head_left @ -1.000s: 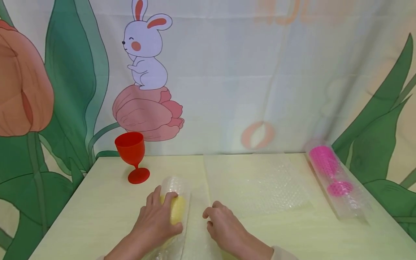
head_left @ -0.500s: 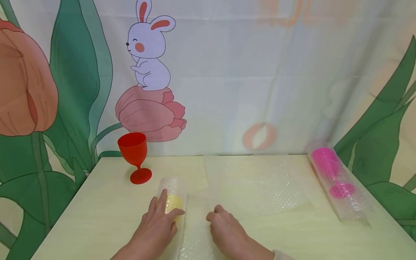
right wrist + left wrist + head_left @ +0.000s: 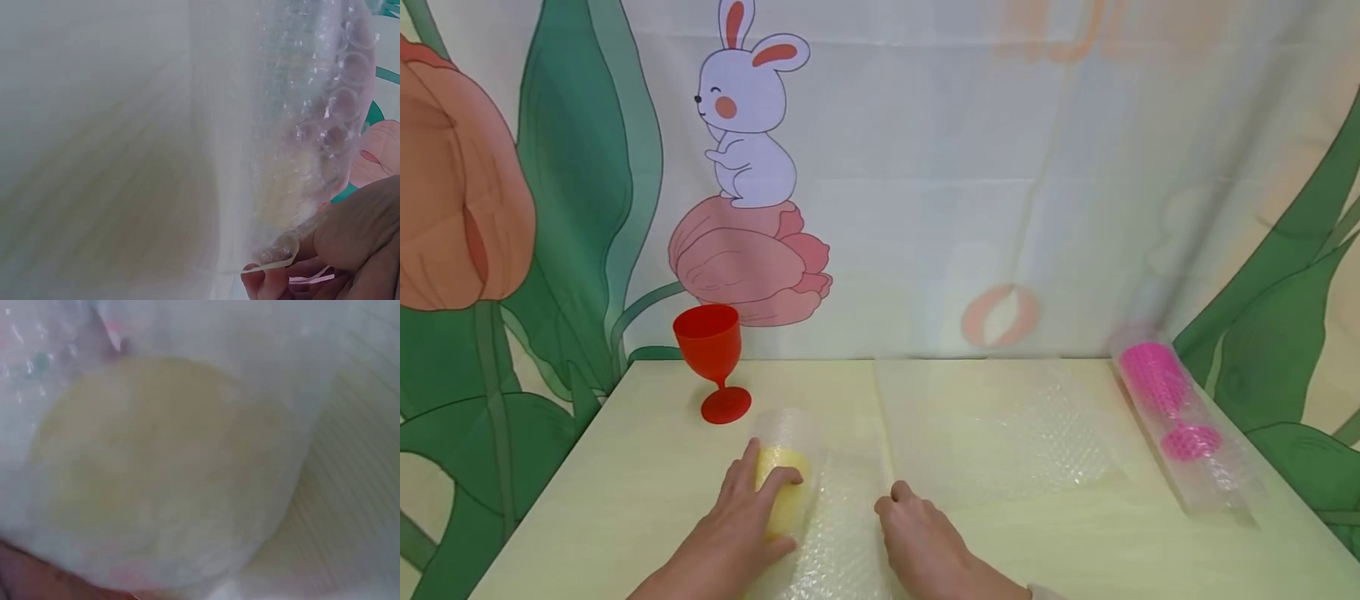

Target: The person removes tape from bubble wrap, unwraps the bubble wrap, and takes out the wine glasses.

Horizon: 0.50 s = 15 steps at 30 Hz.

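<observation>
Head view: left hand (image 3: 736,515) grips yellow object (image 3: 787,515), near right hand (image 3: 921,529).

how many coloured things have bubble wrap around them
2: a pink goblet lying at the right, and a yellow item, its shape partly hidden, gripped by the left hand.

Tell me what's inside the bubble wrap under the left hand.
A yellow object shows through the bubble wrap. The left hand covers part of it and the cloudy film blurs the rest, so its full shape can't be made out.
</observation>
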Tool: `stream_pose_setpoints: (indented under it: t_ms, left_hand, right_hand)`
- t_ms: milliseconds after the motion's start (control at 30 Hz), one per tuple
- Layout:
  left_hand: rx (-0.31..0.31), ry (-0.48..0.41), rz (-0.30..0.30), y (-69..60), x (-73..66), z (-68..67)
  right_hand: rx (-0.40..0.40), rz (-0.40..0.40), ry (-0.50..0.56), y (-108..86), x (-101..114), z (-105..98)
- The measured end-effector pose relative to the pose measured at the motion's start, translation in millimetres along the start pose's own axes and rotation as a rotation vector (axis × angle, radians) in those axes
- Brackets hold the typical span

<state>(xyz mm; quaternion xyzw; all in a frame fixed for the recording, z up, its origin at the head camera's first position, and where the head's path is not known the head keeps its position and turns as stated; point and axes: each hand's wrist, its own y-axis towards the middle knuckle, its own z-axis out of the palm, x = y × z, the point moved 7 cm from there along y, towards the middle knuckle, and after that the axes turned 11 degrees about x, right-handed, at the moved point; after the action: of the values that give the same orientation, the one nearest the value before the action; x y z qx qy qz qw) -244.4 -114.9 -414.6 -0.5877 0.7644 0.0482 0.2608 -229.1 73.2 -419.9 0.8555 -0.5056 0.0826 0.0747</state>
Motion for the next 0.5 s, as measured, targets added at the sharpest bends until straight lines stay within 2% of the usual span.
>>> stream_pose_setpoints:
  t_ms: [100,233,367,500]
  left_hand:
    - [0.004,-0.015,-0.005,-1.1,5.5,-1.9]
    - [-0.014,0.031,-0.008,-2.0,9.1,-4.9]
    - [-0.071,0.076,0.027,-5.5,11.7,-10.2]
    - [-0.122,0.081,0.060,-9.5,15.1,-14.9]
  right_hand:
    - [0.022,0.004,0.002,-1.0,2,1]
    - [0.036,0.000,0.003,-1.0,5,2]
    - [0.060,0.004,0.013,0.2,6,4]
    - [0.100,0.003,0.033,1.8,6,10]
